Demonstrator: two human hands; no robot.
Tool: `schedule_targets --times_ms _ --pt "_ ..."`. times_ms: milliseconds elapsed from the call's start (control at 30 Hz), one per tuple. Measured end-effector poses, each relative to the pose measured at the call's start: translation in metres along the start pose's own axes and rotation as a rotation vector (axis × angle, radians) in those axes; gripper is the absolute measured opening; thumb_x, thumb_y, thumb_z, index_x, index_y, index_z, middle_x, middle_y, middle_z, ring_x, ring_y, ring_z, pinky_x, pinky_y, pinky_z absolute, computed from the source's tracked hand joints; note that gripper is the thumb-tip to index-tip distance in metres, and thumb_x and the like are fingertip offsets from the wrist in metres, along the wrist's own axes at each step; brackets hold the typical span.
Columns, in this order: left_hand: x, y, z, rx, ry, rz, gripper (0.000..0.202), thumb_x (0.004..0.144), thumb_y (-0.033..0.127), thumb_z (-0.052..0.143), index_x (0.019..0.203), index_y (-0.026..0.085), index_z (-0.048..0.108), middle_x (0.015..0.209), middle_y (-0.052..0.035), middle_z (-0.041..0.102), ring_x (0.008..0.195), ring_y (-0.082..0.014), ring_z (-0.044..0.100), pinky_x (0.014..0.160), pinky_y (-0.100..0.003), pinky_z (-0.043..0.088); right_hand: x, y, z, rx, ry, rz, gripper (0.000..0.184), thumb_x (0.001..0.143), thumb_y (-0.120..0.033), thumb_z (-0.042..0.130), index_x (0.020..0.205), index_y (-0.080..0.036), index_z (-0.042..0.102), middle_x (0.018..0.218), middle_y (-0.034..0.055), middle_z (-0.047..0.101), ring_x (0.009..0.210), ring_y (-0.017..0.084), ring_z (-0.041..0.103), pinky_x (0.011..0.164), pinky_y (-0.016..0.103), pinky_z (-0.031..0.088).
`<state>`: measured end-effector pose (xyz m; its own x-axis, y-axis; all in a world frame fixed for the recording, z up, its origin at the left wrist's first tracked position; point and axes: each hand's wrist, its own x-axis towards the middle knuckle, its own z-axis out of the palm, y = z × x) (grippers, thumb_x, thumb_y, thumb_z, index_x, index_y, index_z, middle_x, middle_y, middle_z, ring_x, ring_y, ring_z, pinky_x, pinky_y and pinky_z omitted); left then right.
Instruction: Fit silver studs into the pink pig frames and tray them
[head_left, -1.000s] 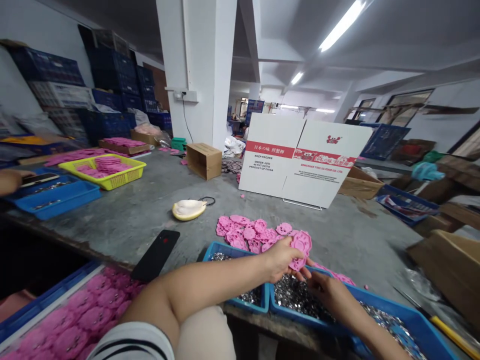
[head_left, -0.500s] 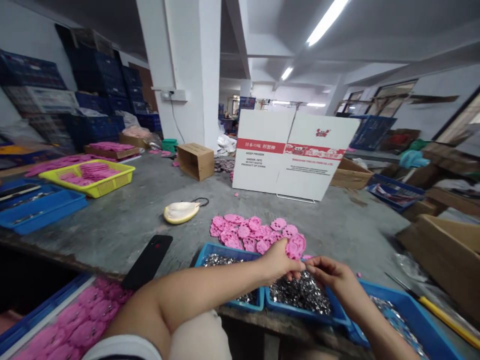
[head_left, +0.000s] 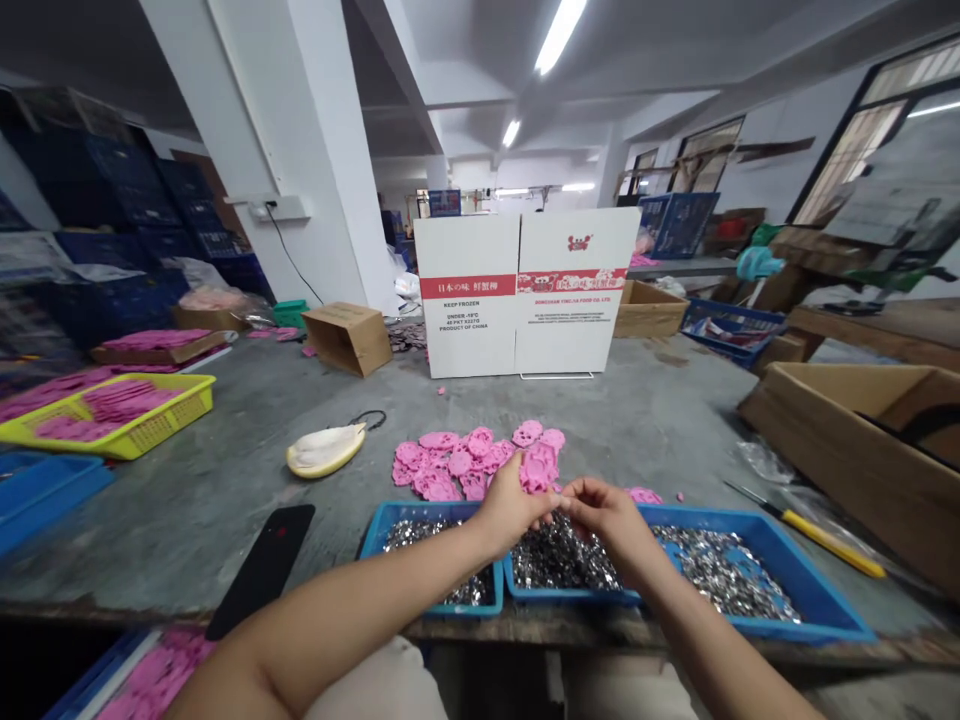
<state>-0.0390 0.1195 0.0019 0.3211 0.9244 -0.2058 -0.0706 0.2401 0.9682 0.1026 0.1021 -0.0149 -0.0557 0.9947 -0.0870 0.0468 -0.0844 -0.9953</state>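
1. Grey worn concrete-look surface (head_left: pixel 660 420) carries everything, runs wide across the view.
2. White folded cardboard carton with red stripe and print (head_left: pixel 525 292) stands upright at the far middle of the surface.
3. Long brown open cardboard box (head_left: pixel 847 450) lies at the right edge.
4. Large blue plastic tray of small shiny metal bits (head_left: pixel 817 600) sits at the near edge, under the right hand; smaller blue plastic tray of the same metal bits (head_left: pixel 390 520) sits just beside it on the left, under the left wrist.
5. Yellow plastic mesh basket of pink pieces (head_left: pixel 161 425) far left, well apart from the hands.
6. Black flat phone-like slab (head_left: pixel 262 570) lies near the left tray.
7. Pile of flat pink rubbery cut-outs (head_left: pixel 457 465) lies just behind the trays.
8. Pale yellow shell-shaped pouch (head_left: pixel 324 452) left of the pile.
9. Yellow-handled tool (head_left: pixel 821 535) right of the big tray.
10. Left hand (head_left: pixel 510 510) is closed round one pink cut-out piece (head_left: pixel 538 468), held up above the trays.
11. Right hand (head_left: pixel 611 520) meets it, fingertips pinched narrow at the piece's lower edge; whether they hold a metal bit, cannot tell.
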Motion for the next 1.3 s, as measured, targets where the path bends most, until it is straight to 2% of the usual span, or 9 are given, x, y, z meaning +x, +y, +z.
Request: schedule_targets --times_ms 200,300,367,433,567,800,1133,1233,1300 --pt "-0.005 0.004 -0.002 -0.023 0.064 0.032 0.052 0.062 0.021 0.076 0.100 0.012 0.041 0.066 0.0046 0.053 0.049 -0.0035 0.049 0.044 -0.014 0.036 0.000 0.002 0.010 0.093 0.034 -0.009 0.053 0.051 -0.060 0.080 0.062 -0.016 0.053 0.051 -0.0028 0.043 0.047 0.008 0.033 0.048 0.024 0.026" --pt "-0.006 0.007 -0.005 -0.159 0.024 0.098 0.057 0.063 0.042 0.077 0.097 0.014 0.041 0.075 0.0014 0.057 0.053 -0.0047 0.052 0.045 -0.015 0.038 0.001 -0.003 0.012 0.108 0.103 -0.129 0.045 0.058 -0.054 0.076 0.064 -0.015 0.054 0.067 0.0012 0.051 0.056 0.010 0.041 0.055 0.025 0.034" --pt "-0.007 0.009 -0.007 -0.257 -0.005 0.049 0.060 0.071 0.062 0.064 0.097 0.013 0.043 0.081 -0.0029 0.060 0.055 -0.0057 0.054 0.047 -0.016 0.040 0.001 -0.008 0.012 0.063 0.152 -0.238 0.037 0.064 -0.048 0.072 0.065 -0.015 0.056 0.090 0.0074 0.057 0.076 0.015 0.053 0.070 0.030 0.044" --pt "-0.008 0.013 -0.007 -0.300 -0.033 -0.017 0.062 0.083 0.071 0.038 0.100 0.012 0.046 0.082 -0.0070 0.061 0.058 -0.0061 0.054 0.048 -0.016 0.039 0.000 -0.014 0.011 -0.036 0.152 -0.326 0.029 0.069 -0.041 0.068 0.063 -0.016 0.058 0.101 0.0107 0.058 0.103 0.023 0.054 0.088 0.037 0.044" --pt "-0.013 0.019 -0.005 -0.309 -0.085 -0.018 0.070 0.092 0.060 0.006 0.117 0.012 0.050 0.087 -0.0100 0.063 0.068 -0.0064 0.057 0.055 -0.014 0.040 -0.001 -0.023 0.013 -0.225 0.071 -0.387 0.021 0.077 -0.029 0.062 0.059 -0.018 0.058 0.077 0.0103 0.058 0.125 0.027 0.044 0.099 0.042 0.041" --pt "-0.018 0.020 0.000 -0.341 -0.073 -0.016 0.074 0.091 0.062 0.007 0.136 0.015 0.042 0.096 -0.0109 0.064 0.082 -0.0081 0.059 0.070 -0.016 0.047 -0.001 -0.027 0.017 -0.304 0.105 -0.353 0.022 0.073 -0.028 0.064 0.057 -0.016 0.057 0.103 0.0125 0.057 0.119 0.029 0.048 0.089 0.042 0.048" --pt "-0.019 0.017 0.001 -0.364 -0.082 -0.011 0.072 0.091 0.060 0.008 0.137 0.016 0.041 0.099 -0.0105 0.064 0.086 -0.0085 0.060 0.073 -0.017 0.049 -0.001 -0.025 0.015 -0.291 0.058 -0.405 0.018 0.073 -0.023 0.063 0.058 -0.016 0.057 0.103 0.0117 0.055 0.107 0.024 0.054 0.082 0.037 0.050" --pt "-0.019 0.019 0.002 -0.360 -0.094 -0.005 0.071 0.092 0.058 0.007 0.132 0.015 0.045 0.096 -0.0101 0.064 0.085 -0.0080 0.060 0.072 -0.017 0.049 -0.001 -0.019 0.018 -0.272 0.115 -0.459 0.011 0.072 -0.023 0.065 0.069 -0.016 0.058 0.106 0.0098 0.054 0.091 0.019 0.057 0.077 0.035 0.050" --pt "-0.018 0.019 0.002 -0.355 -0.093 -0.011 0.070 0.092 0.059 0.008 0.130 0.014 0.047 0.091 -0.0099 0.064 0.081 -0.0074 0.060 0.070 -0.016 0.049 0.002 -0.014 0.017 -0.185 0.125 -0.458 0.017 0.072 -0.028 0.068 0.078 -0.017 0.057 0.105 0.0081 0.054 0.075 0.014 0.056 0.068 0.032 0.049"
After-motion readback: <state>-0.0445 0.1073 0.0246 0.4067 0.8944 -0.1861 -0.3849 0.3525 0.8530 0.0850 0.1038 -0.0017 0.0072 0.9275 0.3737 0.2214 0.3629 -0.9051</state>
